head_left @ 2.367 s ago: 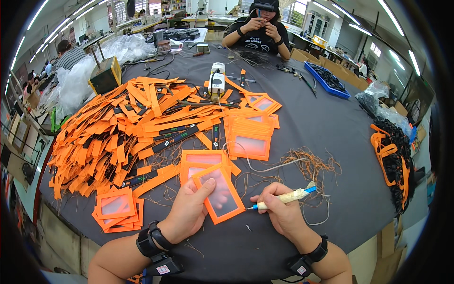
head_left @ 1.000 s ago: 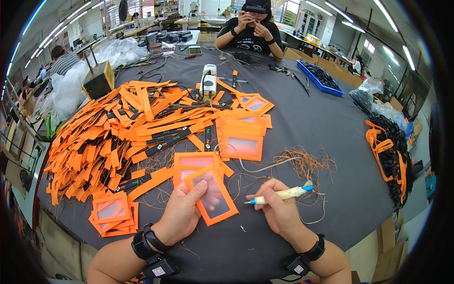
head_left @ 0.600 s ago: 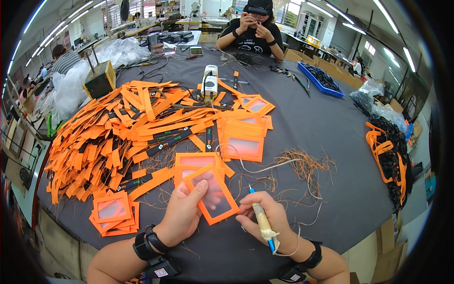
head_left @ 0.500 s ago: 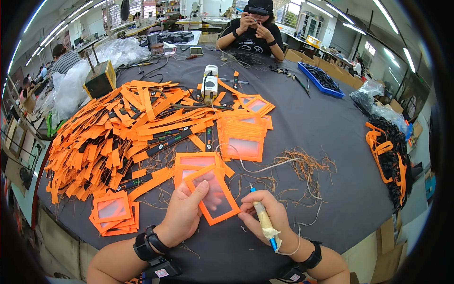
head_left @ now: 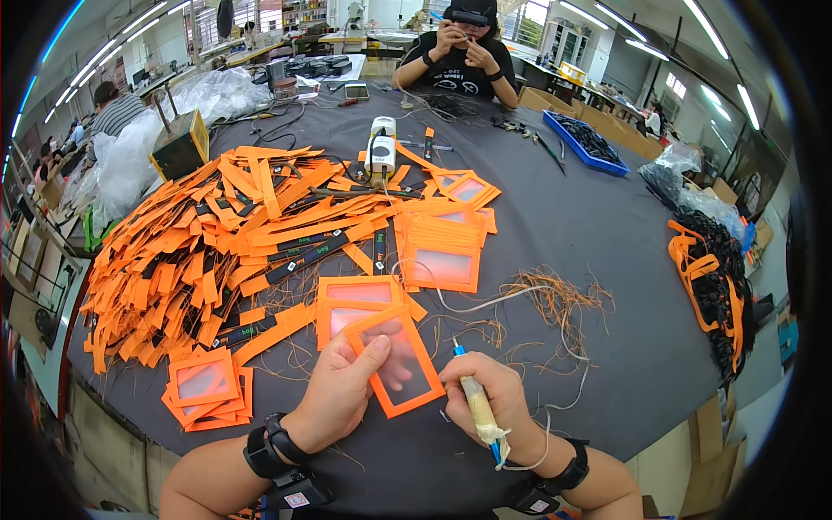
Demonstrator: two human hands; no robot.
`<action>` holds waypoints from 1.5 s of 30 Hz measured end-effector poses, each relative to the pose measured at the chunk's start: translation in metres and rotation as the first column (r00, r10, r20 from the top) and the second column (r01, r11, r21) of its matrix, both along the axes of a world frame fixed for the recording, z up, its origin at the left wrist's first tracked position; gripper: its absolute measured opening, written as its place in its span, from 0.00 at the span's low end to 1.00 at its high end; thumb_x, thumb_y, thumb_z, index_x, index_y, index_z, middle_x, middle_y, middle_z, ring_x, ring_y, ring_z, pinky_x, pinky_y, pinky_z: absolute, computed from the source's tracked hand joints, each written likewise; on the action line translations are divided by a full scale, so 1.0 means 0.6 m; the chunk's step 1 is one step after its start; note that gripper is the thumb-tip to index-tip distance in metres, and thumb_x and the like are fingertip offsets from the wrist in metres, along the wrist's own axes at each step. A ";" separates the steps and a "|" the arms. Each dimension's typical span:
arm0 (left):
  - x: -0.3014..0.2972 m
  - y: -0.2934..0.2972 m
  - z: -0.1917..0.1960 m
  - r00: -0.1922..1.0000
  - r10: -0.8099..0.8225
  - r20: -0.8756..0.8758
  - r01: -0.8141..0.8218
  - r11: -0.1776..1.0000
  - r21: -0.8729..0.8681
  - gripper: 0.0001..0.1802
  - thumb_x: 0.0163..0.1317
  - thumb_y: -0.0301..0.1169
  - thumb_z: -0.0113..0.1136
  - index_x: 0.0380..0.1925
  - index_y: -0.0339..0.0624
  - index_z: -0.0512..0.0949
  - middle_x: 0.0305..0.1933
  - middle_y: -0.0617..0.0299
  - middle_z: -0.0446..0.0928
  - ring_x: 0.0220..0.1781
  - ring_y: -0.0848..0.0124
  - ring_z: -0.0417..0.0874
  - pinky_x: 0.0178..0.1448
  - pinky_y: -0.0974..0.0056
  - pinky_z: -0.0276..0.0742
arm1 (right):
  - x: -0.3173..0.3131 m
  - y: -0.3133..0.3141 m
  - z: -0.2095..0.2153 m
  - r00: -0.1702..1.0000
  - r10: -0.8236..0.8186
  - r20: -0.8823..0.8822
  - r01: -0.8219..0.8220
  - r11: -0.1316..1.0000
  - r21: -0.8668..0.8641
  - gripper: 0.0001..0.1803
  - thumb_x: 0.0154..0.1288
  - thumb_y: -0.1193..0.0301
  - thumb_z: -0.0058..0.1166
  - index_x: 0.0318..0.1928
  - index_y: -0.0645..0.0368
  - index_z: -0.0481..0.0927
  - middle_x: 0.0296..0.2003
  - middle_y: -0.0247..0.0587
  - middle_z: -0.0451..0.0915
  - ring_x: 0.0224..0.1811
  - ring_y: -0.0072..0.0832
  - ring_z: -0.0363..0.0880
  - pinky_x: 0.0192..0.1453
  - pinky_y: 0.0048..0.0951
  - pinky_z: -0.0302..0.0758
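My left hand [head_left: 334, 390] grips an orange-edged clear window panel [head_left: 421, 357], thumb on top and the other fingers showing through the clear sheet behind it. My right hand [head_left: 498, 394] is closed around a blue pen-shaped tool [head_left: 477, 400], wrapped in yellowish tape and trailing a pale cord. The tool's thin metal tip points up and away, apart from the panel. My right fingers are at the panel's lower right corner; whether they touch it I cannot tell. Just beyond lie more such panels [head_left: 336, 293], partly covered by the held one.
A big heap of orange strips [head_left: 173, 269] fills the left side. Stacked panels lie in a small pile [head_left: 204, 381] and a larger stack [head_left: 442, 269]. Orange thread scraps [head_left: 563, 295], a white power adapter [head_left: 381, 152] and a blue tray [head_left: 589, 143] are farther off. A co-worker [head_left: 459, 65] sits opposite.
The held panel has shifted slightly to the right and turned a little. My right hand has moved slightly, and the tool's tip has swung a bit left.
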State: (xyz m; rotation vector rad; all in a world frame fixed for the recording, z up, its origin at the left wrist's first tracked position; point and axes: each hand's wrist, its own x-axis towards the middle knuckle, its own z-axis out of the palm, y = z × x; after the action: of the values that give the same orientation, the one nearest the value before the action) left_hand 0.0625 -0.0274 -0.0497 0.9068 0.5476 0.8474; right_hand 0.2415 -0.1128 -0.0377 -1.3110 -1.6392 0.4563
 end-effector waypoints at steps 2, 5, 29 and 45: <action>-0.002 0.000 -0.004 1.000 0.012 0.025 -0.011 0.998 -0.059 0.17 0.70 0.31 0.48 0.55 0.34 0.69 0.43 0.56 0.80 0.35 0.72 0.81 0.37 0.69 0.76 | 0.003 0.000 -0.002 0.999 -0.042 -0.026 0.042 0.999 -0.008 0.17 0.47 0.86 0.54 0.38 0.56 0.75 0.26 0.39 0.76 0.27 0.30 0.78 0.33 0.26 0.74; -0.002 0.007 -0.013 0.998 0.036 0.044 -0.032 0.995 -0.091 0.16 0.70 0.31 0.48 0.55 0.36 0.70 0.42 0.56 0.80 0.35 0.72 0.81 0.37 0.69 0.76 | 0.013 0.003 -0.006 0.969 -0.128 -0.210 0.119 0.991 -0.052 0.16 0.48 0.85 0.52 0.40 0.56 0.75 0.24 0.35 0.74 0.27 0.23 0.76 0.33 0.22 0.73; -0.003 -0.013 0.021 0.898 -0.269 -0.349 0.274 0.961 -0.037 0.16 0.64 0.36 0.59 0.46 0.37 0.73 0.34 0.63 0.78 0.26 0.82 0.75 0.28 0.77 0.71 | 0.026 0.013 -0.003 0.603 0.005 -0.798 -0.120 0.989 -0.084 0.08 0.63 0.74 0.55 0.38 0.60 0.69 0.25 0.34 0.72 0.27 0.22 0.72 0.34 0.26 0.71; -0.001 -0.014 0.016 0.861 -0.368 -0.352 0.395 0.918 0.008 0.12 0.67 0.31 0.51 0.48 0.39 0.73 0.41 0.63 0.80 0.28 0.82 0.74 0.32 0.76 0.71 | 0.016 -0.002 0.000 0.825 0.070 -0.561 -0.177 0.974 -0.140 0.11 0.63 0.76 0.58 0.45 0.65 0.75 0.39 0.39 0.80 0.39 0.17 0.77 0.42 0.18 0.73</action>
State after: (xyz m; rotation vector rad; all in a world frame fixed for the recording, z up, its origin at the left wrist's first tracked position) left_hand 0.0617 -0.0358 -0.0400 1.2024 0.6110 0.3484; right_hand 0.2512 -0.1142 -0.0377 -1.0668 -1.2081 0.9939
